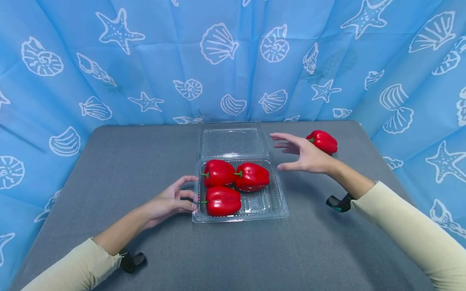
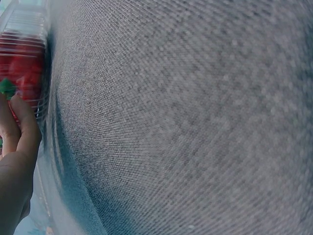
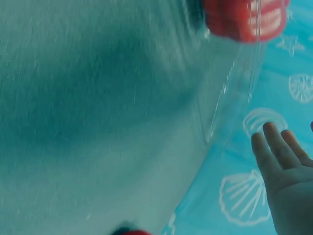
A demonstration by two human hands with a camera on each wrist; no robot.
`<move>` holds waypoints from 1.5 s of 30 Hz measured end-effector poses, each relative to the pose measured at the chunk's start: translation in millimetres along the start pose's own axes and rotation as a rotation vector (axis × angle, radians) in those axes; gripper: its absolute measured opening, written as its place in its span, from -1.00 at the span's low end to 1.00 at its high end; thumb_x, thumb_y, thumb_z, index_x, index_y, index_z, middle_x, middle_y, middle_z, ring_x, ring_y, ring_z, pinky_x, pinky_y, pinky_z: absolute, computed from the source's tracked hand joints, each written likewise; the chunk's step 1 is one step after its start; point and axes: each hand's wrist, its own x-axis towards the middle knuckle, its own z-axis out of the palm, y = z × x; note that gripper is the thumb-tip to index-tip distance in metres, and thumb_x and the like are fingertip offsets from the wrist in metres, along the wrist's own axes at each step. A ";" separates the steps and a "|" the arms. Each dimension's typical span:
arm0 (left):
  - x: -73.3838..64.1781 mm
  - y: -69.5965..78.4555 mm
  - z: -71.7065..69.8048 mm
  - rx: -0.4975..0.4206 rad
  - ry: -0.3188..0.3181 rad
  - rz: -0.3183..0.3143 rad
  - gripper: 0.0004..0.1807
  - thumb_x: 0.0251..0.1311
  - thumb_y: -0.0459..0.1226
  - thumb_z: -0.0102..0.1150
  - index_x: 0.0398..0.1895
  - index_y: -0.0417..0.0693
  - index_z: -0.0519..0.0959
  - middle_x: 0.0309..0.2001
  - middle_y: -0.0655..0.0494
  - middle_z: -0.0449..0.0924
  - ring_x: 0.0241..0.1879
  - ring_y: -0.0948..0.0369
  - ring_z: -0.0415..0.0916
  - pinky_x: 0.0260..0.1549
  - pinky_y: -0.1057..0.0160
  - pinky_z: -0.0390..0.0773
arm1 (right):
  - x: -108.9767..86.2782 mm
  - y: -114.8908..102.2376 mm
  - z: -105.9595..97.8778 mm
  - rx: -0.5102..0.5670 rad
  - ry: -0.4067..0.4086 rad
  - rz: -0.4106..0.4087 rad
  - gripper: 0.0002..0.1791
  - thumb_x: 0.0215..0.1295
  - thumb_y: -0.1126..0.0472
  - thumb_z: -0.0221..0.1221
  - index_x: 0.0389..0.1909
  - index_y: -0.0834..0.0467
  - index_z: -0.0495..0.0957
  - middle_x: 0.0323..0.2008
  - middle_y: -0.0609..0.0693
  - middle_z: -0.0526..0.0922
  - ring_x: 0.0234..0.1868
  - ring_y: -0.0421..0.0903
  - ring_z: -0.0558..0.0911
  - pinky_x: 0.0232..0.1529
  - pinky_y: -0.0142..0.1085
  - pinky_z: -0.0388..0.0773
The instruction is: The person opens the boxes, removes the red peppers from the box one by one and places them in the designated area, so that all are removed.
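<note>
A clear plastic clamshell container (image 1: 267, 206) lies with its lid (image 1: 233, 141) folded back behind it. In its tray sit three red bell peppers with green stems: one at back left (image 1: 219, 173), one at back right (image 1: 252, 177) and one at front left (image 1: 223, 201). My left hand (image 1: 165, 203) is at the container's left side, fingertips right at the wall, as the left wrist view also shows. Beside the lid's right edge my right hand (image 1: 303, 155) hovers with fingers spread and nothing between them. Behind that wrist, another red bell pepper (image 1: 325, 141) rests on the table.
The container stands mid-table on a grey cloth-covered table (image 1: 145, 161). A blue curtain (image 1: 160, 60) with white shells and starfish hangs behind and around the table. Black straps sit at both wrists, under pale sleeves (image 1: 404, 226).
</note>
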 end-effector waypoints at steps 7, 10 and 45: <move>-0.1 0.5 0.6 0.006 -0.005 0.005 -0.20 0.24 -0.40 0.22 0.46 0.03 0.03 -0.09 -0.01 0.57 -0.14 0.09 0.62 0.08 0.09 0.54 | 5.5 -4.8 20.3 0.057 -0.084 -0.029 -0.04 0.02 0.26 0.45 0.47 0.17 0.20 0.43 0.13 0.28 0.31 0.21 0.45 0.23 0.14 0.42; 0.5 0.8 0.4 0.012 -0.007 0.006 -0.19 0.24 -0.40 0.22 0.46 0.02 0.03 -0.09 -0.01 0.57 -0.13 0.09 0.62 0.08 0.09 0.54 | 6.9 -5.7 27.0 0.059 -0.104 -0.039 -0.05 0.02 0.24 0.44 0.46 0.15 0.22 0.42 0.12 0.30 0.31 0.21 0.45 0.24 0.16 0.40; 1.6 1.6 3.6 0.022 0.011 -0.003 -0.18 0.24 -0.37 0.24 0.47 0.02 0.03 -0.12 -0.01 0.58 -0.16 0.08 0.63 0.09 0.06 0.53 | 20.8 -12.7 61.7 -0.071 -0.207 -0.045 -0.10 -0.03 0.17 0.46 0.41 0.04 0.32 0.28 0.05 0.42 0.22 0.01 0.44 0.08 -0.01 0.55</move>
